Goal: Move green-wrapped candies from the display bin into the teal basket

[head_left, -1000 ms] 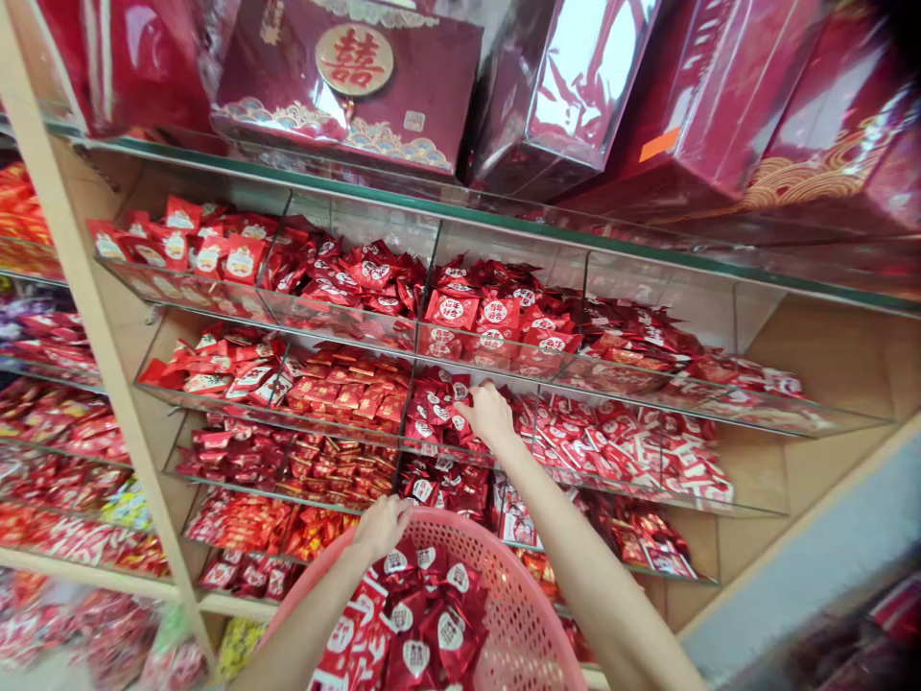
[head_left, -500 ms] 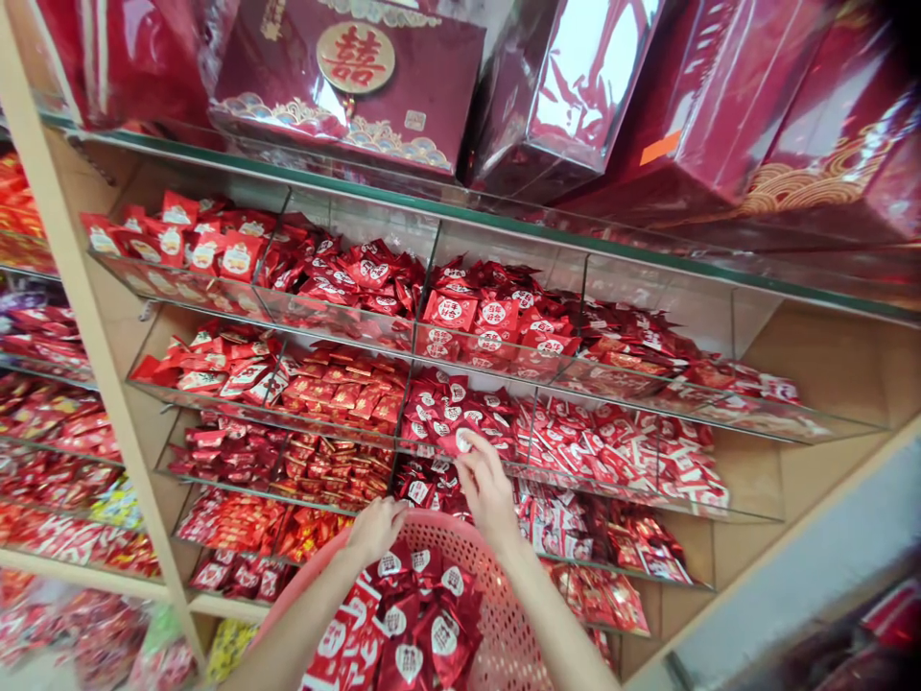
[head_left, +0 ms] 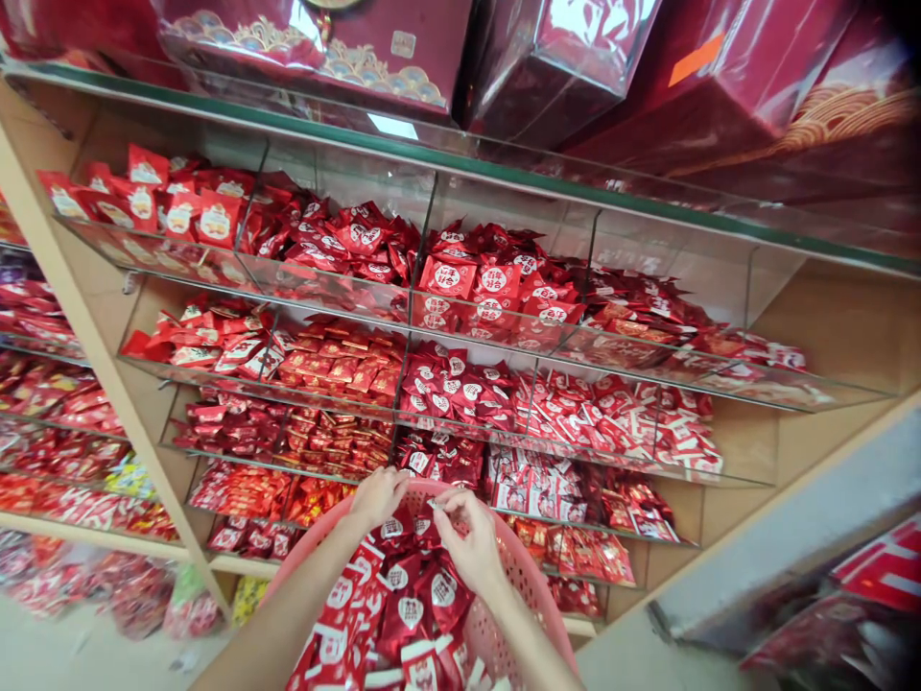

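A pink perforated plastic basket (head_left: 529,585) stands below me, holding red candy packets (head_left: 410,611) with white heart-shaped labels and several red-and-white ones. My left hand (head_left: 379,496) is closed over the basket's far rim. Above the basket, just inside that rim, my right hand (head_left: 467,542) pinches a small red packet by its corner; most of it blends with the packets underneath. Straight ahead, similar dark red packets (head_left: 460,392) with heart labels fill a shelf compartment.
Tiered clear shelves hold red packets in divided bins (head_left: 489,283). Above them, a glass shelf edge (head_left: 504,168) carries large maroon gift boxes (head_left: 403,58). A wooden upright (head_left: 93,336) stands at left. Bagged goods (head_left: 129,590) lie on the floor.
My right hand has drawn back from the heart-label compartment to above the basket with a packet. My left hand stays on the rim. More of the red-and-white packets show in the basket.
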Motion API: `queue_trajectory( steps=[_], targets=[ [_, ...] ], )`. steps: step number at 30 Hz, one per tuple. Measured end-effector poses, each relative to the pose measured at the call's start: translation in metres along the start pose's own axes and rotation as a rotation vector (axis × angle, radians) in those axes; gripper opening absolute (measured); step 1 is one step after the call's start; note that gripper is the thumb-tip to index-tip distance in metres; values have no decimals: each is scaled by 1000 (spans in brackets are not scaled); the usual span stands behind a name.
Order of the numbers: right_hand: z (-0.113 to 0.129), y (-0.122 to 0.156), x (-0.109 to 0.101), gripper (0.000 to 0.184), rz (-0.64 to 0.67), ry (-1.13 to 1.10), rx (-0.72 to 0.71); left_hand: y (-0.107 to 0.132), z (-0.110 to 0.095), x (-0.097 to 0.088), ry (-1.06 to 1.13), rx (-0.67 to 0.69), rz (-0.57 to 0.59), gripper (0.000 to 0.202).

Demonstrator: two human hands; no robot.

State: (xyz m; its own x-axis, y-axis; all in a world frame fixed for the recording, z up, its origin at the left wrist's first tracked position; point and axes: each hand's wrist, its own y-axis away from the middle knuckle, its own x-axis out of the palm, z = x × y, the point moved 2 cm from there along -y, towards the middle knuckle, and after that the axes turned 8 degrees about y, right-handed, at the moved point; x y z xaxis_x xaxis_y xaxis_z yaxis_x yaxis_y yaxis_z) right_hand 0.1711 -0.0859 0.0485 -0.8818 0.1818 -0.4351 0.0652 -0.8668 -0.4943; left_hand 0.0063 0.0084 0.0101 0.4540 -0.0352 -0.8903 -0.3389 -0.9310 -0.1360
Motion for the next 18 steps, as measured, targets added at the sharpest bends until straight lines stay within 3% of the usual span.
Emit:
queue_trajectory(
  steps=[3, 9, 14, 18],
  targets=[
    [-12, 2, 7, 4, 90, -8, 72, 1, -1, 0, -18, -10, -1, 36],
    [-28, 10, 12, 24, 295, 32, 5, 1, -2, 1, -45, -17, 0, 36],
    [-49, 10, 10, 29, 312, 125, -50, 1, -2, 2, -38, -34, 0, 36],
    [-66, 7, 5, 29, 292, 148, 5, 1, -2, 2, -17, -40, 5, 38]
  ],
)
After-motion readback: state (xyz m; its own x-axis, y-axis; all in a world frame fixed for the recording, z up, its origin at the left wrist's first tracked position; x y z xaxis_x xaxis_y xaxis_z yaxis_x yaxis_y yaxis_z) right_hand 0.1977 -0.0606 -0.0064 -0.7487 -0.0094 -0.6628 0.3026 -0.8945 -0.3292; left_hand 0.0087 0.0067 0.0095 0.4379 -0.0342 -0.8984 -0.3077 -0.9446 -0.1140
